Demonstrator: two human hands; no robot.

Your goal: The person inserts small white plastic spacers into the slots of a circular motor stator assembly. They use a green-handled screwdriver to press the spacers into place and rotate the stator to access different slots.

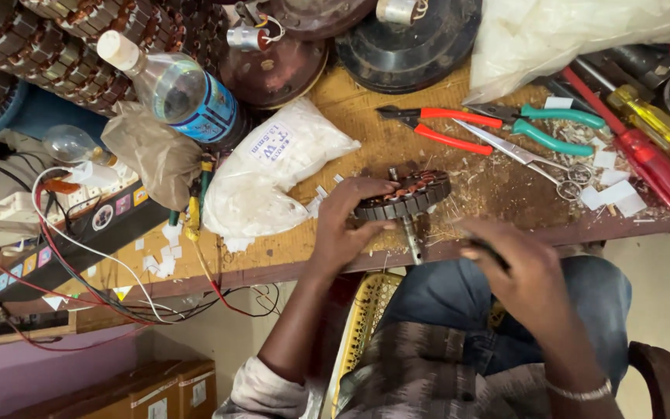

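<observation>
Cluttered wooden counter [397, 147], round motor stator [405, 194] near its front edge, left hand [347, 225] clamped on the stator's rim at nine o'clock, right hand [517, 268] at four o'clock, blurred, seemingly gripping a dark tool [490, 252], red-handled pliers [443, 128] at twelve o'clock.

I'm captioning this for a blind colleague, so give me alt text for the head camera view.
Seen from above, the left hand grips a round motor stator with copper windings at the edge of a cluttered wooden workbench, while the right hand holds a small dark tool beside it. Red-handled pliers, green-handled pliers, scissors and a white plastic bag lie behind.
</observation>
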